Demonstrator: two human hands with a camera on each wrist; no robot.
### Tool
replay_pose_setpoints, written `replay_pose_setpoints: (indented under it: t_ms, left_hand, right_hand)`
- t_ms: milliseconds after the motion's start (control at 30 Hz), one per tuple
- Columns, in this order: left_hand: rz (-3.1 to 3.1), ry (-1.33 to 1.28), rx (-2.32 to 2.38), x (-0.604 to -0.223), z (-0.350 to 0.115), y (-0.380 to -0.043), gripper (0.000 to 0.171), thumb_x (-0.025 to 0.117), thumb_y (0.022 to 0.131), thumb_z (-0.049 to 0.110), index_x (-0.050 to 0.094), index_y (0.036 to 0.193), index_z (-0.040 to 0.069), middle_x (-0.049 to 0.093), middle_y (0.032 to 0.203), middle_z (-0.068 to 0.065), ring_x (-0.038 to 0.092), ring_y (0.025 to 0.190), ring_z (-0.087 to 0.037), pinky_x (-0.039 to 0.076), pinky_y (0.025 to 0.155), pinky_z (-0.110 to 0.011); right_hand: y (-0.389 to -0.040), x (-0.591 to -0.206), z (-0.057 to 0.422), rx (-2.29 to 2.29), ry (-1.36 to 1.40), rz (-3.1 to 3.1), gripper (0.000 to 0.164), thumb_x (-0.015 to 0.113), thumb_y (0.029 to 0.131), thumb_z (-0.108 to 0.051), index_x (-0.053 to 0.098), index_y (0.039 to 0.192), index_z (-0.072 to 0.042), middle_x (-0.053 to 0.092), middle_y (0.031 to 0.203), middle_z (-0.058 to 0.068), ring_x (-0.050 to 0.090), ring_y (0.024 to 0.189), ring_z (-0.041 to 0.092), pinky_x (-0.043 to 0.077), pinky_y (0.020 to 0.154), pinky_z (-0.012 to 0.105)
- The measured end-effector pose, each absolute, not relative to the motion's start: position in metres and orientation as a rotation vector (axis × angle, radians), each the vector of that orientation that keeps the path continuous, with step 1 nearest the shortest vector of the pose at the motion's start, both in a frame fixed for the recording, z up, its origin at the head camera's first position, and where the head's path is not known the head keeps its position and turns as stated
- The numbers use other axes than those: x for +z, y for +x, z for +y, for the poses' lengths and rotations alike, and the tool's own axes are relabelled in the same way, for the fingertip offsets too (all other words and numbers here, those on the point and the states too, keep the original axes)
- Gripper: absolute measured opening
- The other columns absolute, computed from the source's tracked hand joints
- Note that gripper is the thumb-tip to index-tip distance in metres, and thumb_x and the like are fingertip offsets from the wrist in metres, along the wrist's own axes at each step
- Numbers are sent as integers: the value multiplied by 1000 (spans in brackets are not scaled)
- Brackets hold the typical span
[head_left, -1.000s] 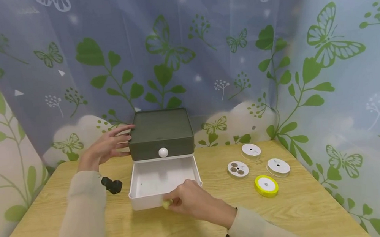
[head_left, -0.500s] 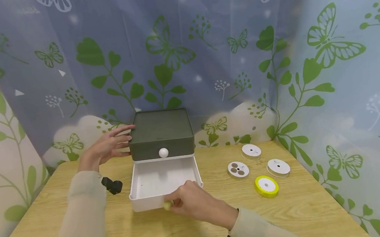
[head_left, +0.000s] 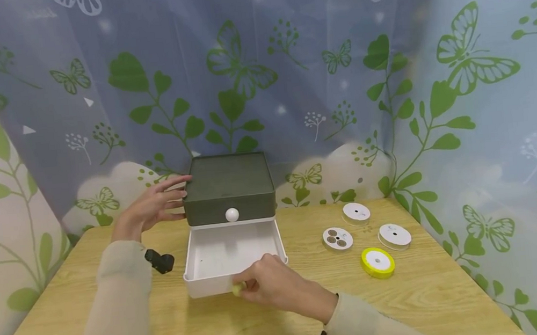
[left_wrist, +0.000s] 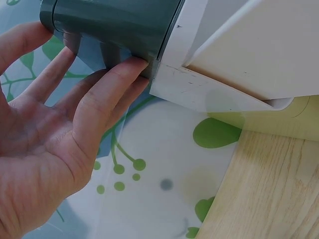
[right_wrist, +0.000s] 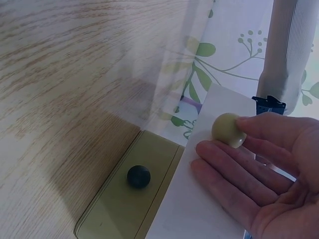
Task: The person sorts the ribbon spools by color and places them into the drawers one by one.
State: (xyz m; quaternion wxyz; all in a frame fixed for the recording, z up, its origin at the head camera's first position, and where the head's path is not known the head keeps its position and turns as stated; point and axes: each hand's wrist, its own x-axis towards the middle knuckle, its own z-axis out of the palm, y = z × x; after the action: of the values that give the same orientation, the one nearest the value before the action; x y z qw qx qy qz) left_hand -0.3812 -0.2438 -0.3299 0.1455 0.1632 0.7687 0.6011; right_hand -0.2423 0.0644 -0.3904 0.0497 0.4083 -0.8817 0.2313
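A desktop drawer unit with a dark green top tier (head_left: 230, 176) stands at the back of the table. Its white drawer (head_left: 232, 246) is pulled out toward me, with nothing but a tiny dark speck visible inside. My right hand (head_left: 282, 286) pinches that drawer's yellow-green knob (right_wrist: 228, 130) between thumb and fingers. At the unit's left side, my left hand (head_left: 151, 206) touches the dark green wall with spread, fairly straight fingertips (left_wrist: 134, 64). A white knob (head_left: 231, 214) sits on the green tier's front. Below the white drawer, the right wrist view shows a yellow-green drawer (right_wrist: 117, 211) with a dark knob (right_wrist: 138, 177).
To the right on the wooden table (head_left: 431, 292) lie several ribbon spools: a yellow one (head_left: 377, 263), one with brown round openings (head_left: 337, 239), and white ones (head_left: 394, 236) behind. A patterned curtain (head_left: 289, 79) hangs close behind the table and along its sides.
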Motion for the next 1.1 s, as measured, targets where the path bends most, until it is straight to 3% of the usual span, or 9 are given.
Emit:
replay_pose_setpoints:
  t_ms: [433,800,1100]
  left_hand:
    - [2205,477,1743,-330,-245,-383,66,55,108,26,24,165,15,6,174,-15,27,153,-48,54,104,-46]
    - [2209,481,1734,-328,-243,-382,66,54,108,26,23,166,16,4,174,-16,22,155,-50,50,110,-53]
    - [2217,470,1733,-330,-244,-382,67,55,108,28,23,166,17,2,174,-15,20,155,-51,49,111,-53]
  right_hand:
    - [-242,-391,65,691,1256,-2668,16,80,90,-10,83,106,-10,81,87,4,74,73,1,46,64,0]
    - [-241,-389,66,671,1238,-2703,17,78,92,-13,83,108,-12,81,85,1,67,70,-7,46,63,0]
    - [-242,-379,81,936,1273,-2704,26,76,93,-10,79,119,-9,82,94,6,74,74,2,54,68,8]
